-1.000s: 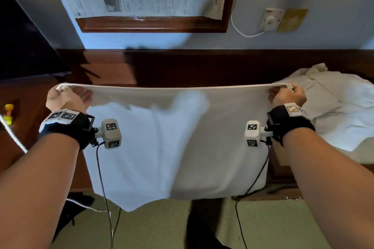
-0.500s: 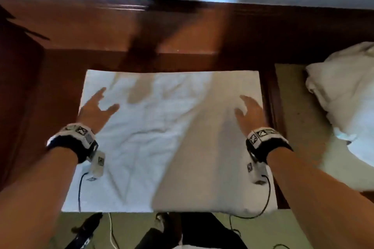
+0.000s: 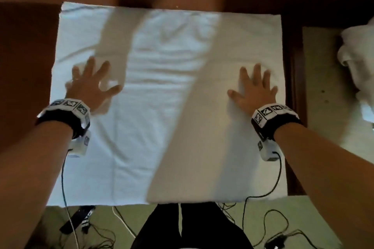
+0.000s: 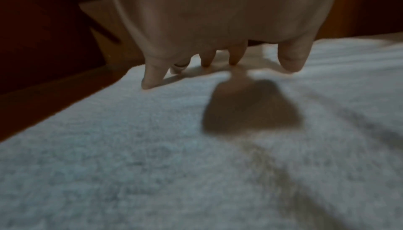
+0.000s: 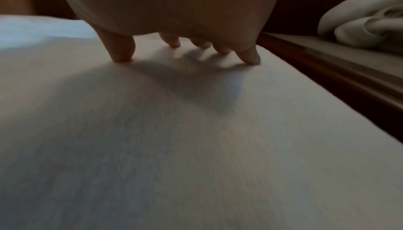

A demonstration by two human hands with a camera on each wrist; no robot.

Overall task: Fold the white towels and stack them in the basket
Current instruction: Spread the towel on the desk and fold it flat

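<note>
White towel [image 3: 162,91]: spread flat on a dark wooden table [image 3: 26,50], covering most of its top; far edge close to the table's far edge, near edge hanging level with the table's near edge; soft creases across the middle, broad bands of shadow falling over its left-centre and right half; left edge leaves a strip of bare wood along the table's left side; right edge lies close to the table's right edge

Left hand [image 3: 91,85]: palm down on the towel near its left edge, about halfway along; fingers straight and spread wide, tips touching the cloth in the left wrist view, holding nothing; wrist carries a black band with white marker blocks

Right hand [image 3: 256,89]: palm down on the towel near its right edge, level with the other hand; fingers straight and fanned, fingertips [image 5: 250,59] pressing on the cloth, holding nothing; same black band and marker blocks at the wrist

Pile of white towels [image 3: 356,58]: crumpled, unfolded, on a pale surface [image 3: 319,91] beyond the table's right edge, well apart from the spread towel

Cables [image 3: 269,226]: thin dark leads trailing from both wrists down to a greenish carpet [image 3: 125,220] below the table's near edge; the person's dark-clothed legs [image 3: 182,226] stand there, at the middle
</note>
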